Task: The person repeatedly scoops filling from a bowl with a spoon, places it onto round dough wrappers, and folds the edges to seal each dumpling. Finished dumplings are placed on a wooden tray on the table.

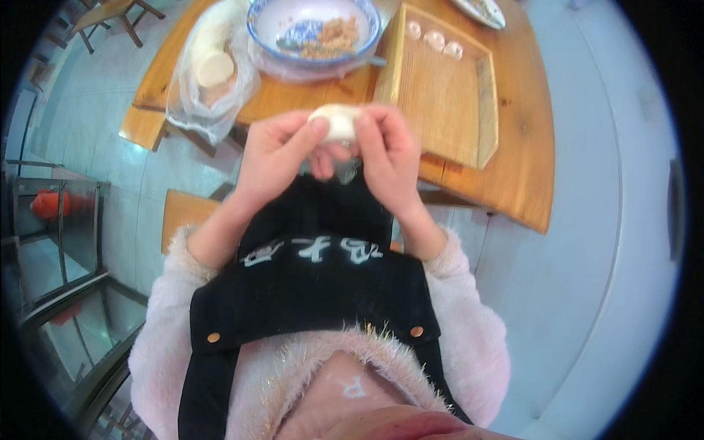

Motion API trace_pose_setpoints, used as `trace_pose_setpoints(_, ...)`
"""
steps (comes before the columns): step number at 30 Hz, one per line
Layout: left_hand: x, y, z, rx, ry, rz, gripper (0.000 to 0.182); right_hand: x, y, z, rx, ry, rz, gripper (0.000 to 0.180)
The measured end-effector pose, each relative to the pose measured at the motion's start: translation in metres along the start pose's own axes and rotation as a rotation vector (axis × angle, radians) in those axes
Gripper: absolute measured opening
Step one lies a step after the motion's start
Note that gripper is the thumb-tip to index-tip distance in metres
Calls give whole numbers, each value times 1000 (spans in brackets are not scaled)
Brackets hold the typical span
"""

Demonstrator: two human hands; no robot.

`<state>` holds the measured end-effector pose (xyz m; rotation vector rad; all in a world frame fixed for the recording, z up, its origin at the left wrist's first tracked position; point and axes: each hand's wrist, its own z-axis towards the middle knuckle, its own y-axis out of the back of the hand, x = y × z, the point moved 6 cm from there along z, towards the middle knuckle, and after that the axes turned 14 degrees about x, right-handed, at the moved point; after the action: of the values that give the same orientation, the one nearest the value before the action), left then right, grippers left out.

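Observation:
Between my left hand [278,157] and my right hand [388,154] is a pale dough wrapper [340,122], pinched at both sides by thumbs and fingers above my lap. What it holds inside cannot be seen. Beyond my hands stands a blue-and-white bowl [258,41] with crumbly brown filling [338,36] and a utensil in it. To its left, a clear plastic bag [184,107] lies open around a stack of round dough wrappers [215,69]. On the right, a wooden tray [440,104] carries several small filled dumplings [434,40] along its far end.
The wooden table [528,137] ends just beyond my hands. A plate with food bits [484,11] sits at its far right. A wooden stool [184,212] is at my left, with a glass-sided cabinet [55,236] farther left. Another wooden stool [113,16] stands on the floor at the upper left.

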<state>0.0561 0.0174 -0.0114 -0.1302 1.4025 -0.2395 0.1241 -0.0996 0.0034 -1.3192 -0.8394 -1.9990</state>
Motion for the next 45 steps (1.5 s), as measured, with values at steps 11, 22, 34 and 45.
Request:
trace_pose_setpoints(11,6,2,0,6,133,35,25,18,-2,16,213,13,-354,10)
trace_pose_setpoints(22,6,3,-2,58,138,129,25,12,-1,12,217,-30,-353,11)
trace_pose_setpoints(34,9,1,-2,62,121,59,27,-5,2,2,177,-130,-151,13)
trace_pose_setpoints(45,12,-1,-4,40,73,-43,27,-17,2,-6,76,-168,93,14)
